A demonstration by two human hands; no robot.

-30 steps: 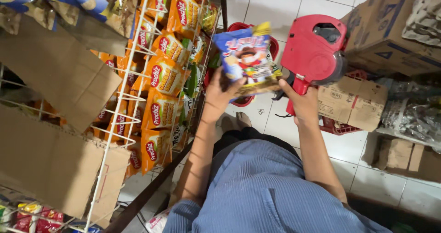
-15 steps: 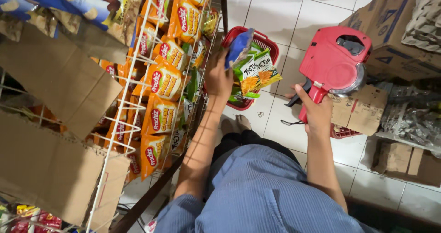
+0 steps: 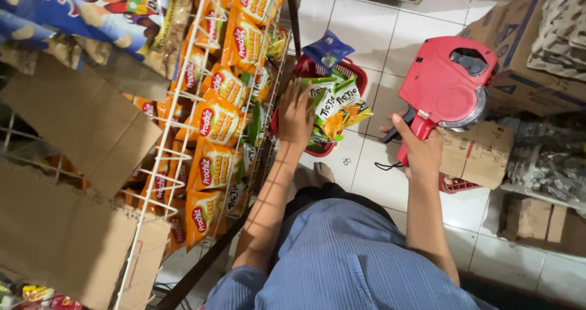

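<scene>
In the red basket, left hand grip clamped on green snack packets; right hand round red label gun.

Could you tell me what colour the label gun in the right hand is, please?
Red, with a grey metal part; the label gun shows clearly in the head view.

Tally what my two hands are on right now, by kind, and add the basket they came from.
Green snack packets in left hand: 2
Red price-label gun in right hand: 1
Red basket: 1
Total: 4
</scene>
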